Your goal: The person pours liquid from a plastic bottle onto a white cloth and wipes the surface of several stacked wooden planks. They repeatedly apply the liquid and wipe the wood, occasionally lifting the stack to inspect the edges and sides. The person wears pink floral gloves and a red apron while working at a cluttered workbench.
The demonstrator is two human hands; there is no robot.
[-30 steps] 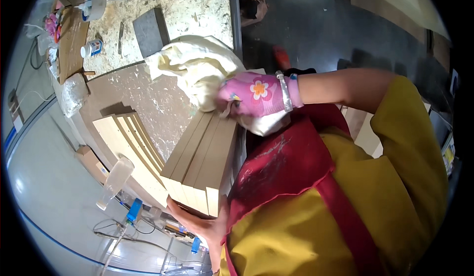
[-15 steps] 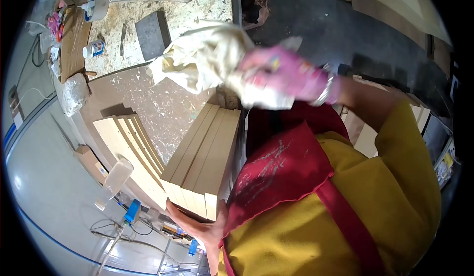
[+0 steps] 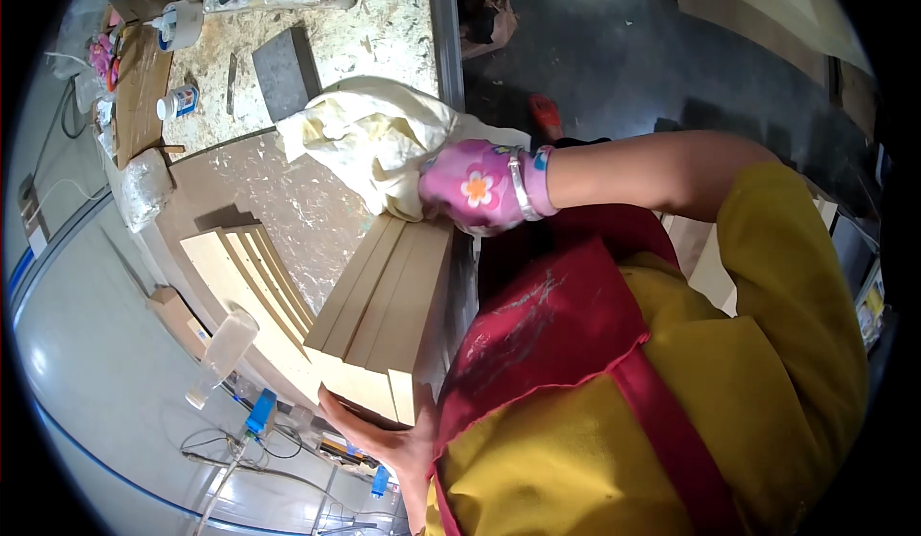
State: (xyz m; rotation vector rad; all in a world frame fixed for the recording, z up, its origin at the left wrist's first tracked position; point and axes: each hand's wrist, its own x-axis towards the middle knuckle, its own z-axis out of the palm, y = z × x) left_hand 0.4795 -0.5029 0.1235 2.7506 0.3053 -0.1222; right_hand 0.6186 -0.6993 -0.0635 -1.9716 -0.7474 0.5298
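Note:
My right hand [image 3: 477, 188], in a pink flowered glove, grips a bunched cream-white cloth [image 3: 376, 138] at the far end of a stack of pale wooden boards [image 3: 387, 291]. The cloth spreads left over the table and touches the far ends of the boards. Its fingers are mostly hidden by the glove and folds. At the near end, my bare left hand [image 3: 389, 437] clasps the board ends, thumb and fingers spread to either side. Left of this stack, several more pale boards [image 3: 254, 282] stand side by side in a fanned row.
Beyond the boards, the worn worktable [image 3: 216, 42] holds a grey block [image 3: 284, 73], a thin dark strip [image 3: 231, 85] and a small white jar [image 3: 178, 102]. A clear plastic bottle [image 3: 223, 356] is at left. The table's metal edge [image 3: 444, 37] borders the dark floor.
My right hand has moved left and toward me with the cloth, down to the far ends of the boards. My left hand stays at their near end.

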